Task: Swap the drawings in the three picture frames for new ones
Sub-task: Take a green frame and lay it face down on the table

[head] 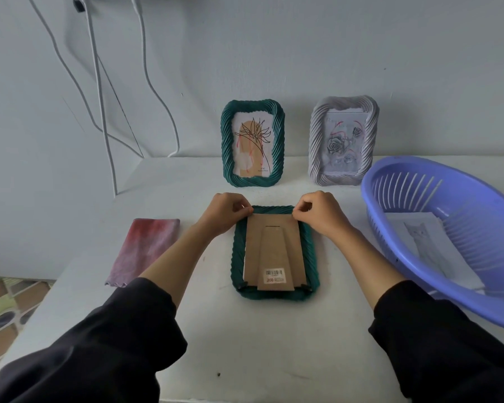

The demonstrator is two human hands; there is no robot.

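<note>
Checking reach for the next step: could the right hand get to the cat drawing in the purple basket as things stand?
Probably yes. The cat drawing lies uncovered in the open purple basket, just beside the right hand, with nothing between them. That hand's fingers are now pinching at the face-down frame's top edge.

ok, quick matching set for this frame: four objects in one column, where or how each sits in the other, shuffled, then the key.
Things:
1. green frame with plant drawing
2. green frame with cardboard back
3. cat drawing
4. pink cloth

Places or states:
A. lying inside the purple basket
B. flat on the table, left of the arms
C. standing upright near the wall
D. face down, left hand and right hand at its top edge

Pairs: 1-C, 2-D, 3-A, 4-B
</note>
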